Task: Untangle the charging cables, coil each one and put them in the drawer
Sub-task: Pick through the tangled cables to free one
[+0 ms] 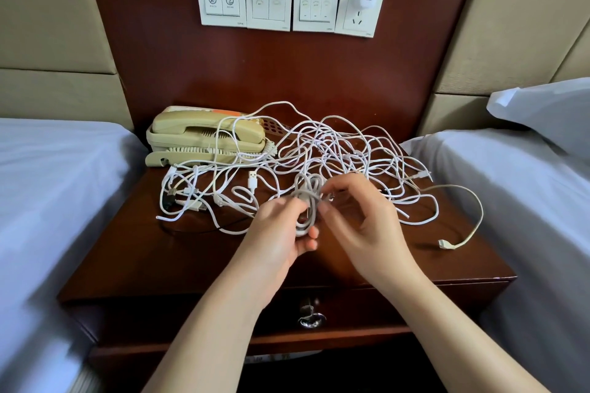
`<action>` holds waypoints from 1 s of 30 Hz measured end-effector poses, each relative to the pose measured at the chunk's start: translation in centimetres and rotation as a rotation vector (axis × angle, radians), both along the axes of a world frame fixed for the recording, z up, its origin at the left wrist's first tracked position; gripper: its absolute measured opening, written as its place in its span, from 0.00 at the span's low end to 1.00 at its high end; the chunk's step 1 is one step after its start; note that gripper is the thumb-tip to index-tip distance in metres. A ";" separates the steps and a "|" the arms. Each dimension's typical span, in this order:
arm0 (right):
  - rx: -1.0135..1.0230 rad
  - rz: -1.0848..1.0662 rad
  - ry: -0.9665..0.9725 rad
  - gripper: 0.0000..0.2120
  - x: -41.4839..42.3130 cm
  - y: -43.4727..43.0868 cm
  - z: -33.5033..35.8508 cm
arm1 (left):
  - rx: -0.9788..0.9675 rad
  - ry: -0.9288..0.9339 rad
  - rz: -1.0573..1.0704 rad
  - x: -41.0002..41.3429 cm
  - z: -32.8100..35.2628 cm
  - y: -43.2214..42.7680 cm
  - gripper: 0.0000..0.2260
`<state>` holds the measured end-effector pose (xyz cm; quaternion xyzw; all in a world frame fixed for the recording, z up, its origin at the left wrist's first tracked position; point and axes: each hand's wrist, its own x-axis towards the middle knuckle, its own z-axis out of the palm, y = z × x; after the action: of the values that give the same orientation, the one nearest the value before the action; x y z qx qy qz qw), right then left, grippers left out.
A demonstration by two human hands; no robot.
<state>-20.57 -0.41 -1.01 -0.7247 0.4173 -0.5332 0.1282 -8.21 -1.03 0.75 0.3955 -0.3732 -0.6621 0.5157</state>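
A dark red-brown wooden counter (127, 258) stands between two white-sheeted beds, with a beige corded telephone (204, 137) at its back left corner. To the right of the telephone and in front of it sprawls a loose tangle of thin white charging cables (335, 150), which reaches most of the way across the top.

In front of the telephone and to its right, both hands hold a small grey-white cable coil (306, 201) just above the near edge of the tangle. The left hand (281, 230) grips the coil's lower end, with its fingers (311, 233) curled round the loops from below. The right hand (360, 220) meets the coil from the other side, with its fingers (329, 210) pinched on a strand near the top. The coil is a narrow oval whose long axis runs away from the person, so the left hand holds the near end and the right hand works on the far one.

This looks like the finishing of one coil, probably by tucking or wrapping its tail. The dark wooden drawer (344, 309), with its shiny metal pull (311, 317), is shut and lies directly below the hands, well forward of the telephone. Since the left hand carries the coil, the right hand is likely the one free to open the drawer.
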 end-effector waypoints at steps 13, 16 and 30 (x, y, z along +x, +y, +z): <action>-0.060 -0.127 0.271 0.03 0.6 -0.5 -1.1 | -0.200 -0.341 0.013 0.1 -1.5 -0.3 0.10; -0.091 -0.111 0.282 0.04 0.6 -0.4 -1.1 | -0.224 -0.368 0.061 0.1 -1.6 -0.2 0.10; -0.083 -0.043 0.077 0.04 0.4 -0.2 -0.3 | -0.117 -0.060 -0.001 -0.1 -0.6 -0.1 0.14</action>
<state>-20.13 -0.61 -1.35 -0.7404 0.4148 -0.5243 0.0701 -8.29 -1.10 0.11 0.3844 -0.4267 -0.6272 0.5261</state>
